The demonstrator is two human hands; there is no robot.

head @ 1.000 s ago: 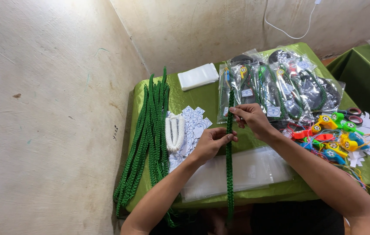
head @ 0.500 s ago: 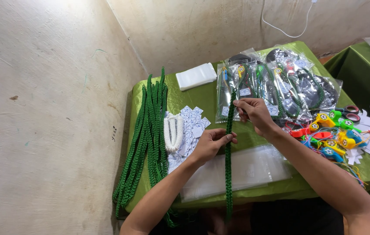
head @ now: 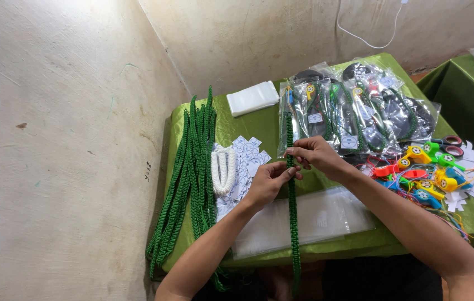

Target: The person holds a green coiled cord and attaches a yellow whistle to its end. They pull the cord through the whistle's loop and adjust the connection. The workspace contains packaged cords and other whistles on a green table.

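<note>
The green cord (head: 292, 212) runs taut down the table's (head: 248, 125) middle and hangs over its near edge, both hands pinched on its upper stretch: left hand (head: 267, 181) below, right hand (head: 312, 156) above. It looks mid-straightening, so sliding the grip along would follow; cord pile (head: 189, 173) left, packets (head: 354, 111) far, whistles (head: 426, 170) right, with open room only over the clear bags (head: 326, 214) near.

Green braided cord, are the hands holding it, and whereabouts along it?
Yes. Both hands pinch the green braided cord on its upper stretch: the right hand higher up, the left hand just below. The rest hangs past the table edge.
</note>
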